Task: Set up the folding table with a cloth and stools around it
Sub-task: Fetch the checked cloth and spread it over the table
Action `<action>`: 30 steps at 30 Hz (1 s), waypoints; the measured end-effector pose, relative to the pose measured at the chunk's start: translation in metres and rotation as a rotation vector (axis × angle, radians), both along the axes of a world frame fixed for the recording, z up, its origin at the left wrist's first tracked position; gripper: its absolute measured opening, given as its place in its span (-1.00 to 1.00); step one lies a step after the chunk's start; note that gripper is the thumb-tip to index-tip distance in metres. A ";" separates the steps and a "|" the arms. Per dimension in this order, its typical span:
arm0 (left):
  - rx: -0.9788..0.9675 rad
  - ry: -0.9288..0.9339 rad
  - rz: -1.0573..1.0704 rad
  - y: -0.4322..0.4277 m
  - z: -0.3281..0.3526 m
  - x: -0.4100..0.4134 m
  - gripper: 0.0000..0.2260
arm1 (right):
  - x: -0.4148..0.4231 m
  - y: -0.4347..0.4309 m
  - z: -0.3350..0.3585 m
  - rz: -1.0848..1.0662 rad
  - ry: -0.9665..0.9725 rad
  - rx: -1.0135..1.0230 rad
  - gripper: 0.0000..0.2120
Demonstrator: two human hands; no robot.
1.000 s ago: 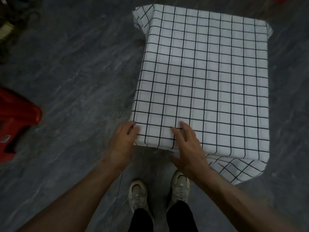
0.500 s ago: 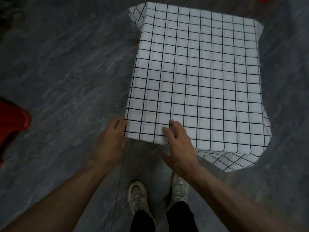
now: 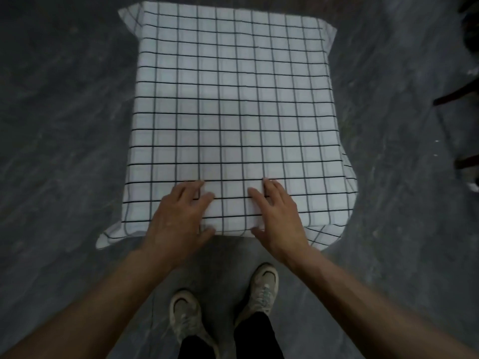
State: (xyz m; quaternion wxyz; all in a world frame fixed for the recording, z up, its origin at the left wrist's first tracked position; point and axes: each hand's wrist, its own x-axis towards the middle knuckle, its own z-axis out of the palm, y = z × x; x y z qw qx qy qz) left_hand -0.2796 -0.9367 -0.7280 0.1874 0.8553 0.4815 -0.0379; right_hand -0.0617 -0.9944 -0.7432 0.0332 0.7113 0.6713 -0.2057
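- Standing at the near end of the table, the person is pressing both hands down on the checked cloth (image 3: 233,99), which is lying spread over the whole top and hiding the table itself.
- The left hand (image 3: 178,216) is lying flat, fingers straight and spread, gripping nothing. Its thumb is dropping over the front edge.
- The right hand (image 3: 277,216) is doing the same just beside it: palm down, fingers extended, holding nothing, thumb at the edge.
- To my eye the step in hand is smoothing and squaring the cloth. The stools are not yet set out, and none is showing on the grey floor (image 3: 64,125) around the table.
- Doing this well is, I judge, a matter of sweeping the palms lightly outward from the middle toward each near corner, so the fabric is sliding flat and not bunching.
- The near left corner (image 3: 108,237) is jutting out while the near right corner (image 3: 334,237) is drooping lower, so the overhang is looking uneven. The black grid lines are offering a handy guide for squaring it against the edges.
- Pressing too hard while pulling toward the shoes (image 3: 186,317) is risking dragging the far end off.
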 end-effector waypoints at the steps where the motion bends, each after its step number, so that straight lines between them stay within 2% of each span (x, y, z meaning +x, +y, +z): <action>1: -0.004 -0.011 -0.012 0.000 0.002 0.016 -0.37 | 0.011 -0.002 0.001 -0.014 -0.011 0.003 -0.18; 6: -0.021 -0.021 -0.107 -0.002 0.009 0.094 -0.44 | 0.067 -0.015 0.004 -0.067 -0.058 0.003 -0.19; 13: -0.052 -0.027 -0.218 -0.004 0.011 0.179 -0.42 | 0.139 -0.032 0.000 -0.107 -0.117 -0.005 -0.13; 21: -0.114 0.144 -0.234 -0.009 0.008 0.219 -0.39 | 0.181 -0.052 0.001 -0.296 0.222 0.049 -0.26; 26: -0.123 0.165 -0.203 -0.010 0.009 0.224 -0.37 | 0.188 -0.059 -0.003 -0.429 0.282 0.019 -0.20; 30: -0.108 0.155 -0.185 -0.012 0.007 0.226 -0.34 | 0.186 -0.061 0.000 -0.497 0.366 0.063 -0.33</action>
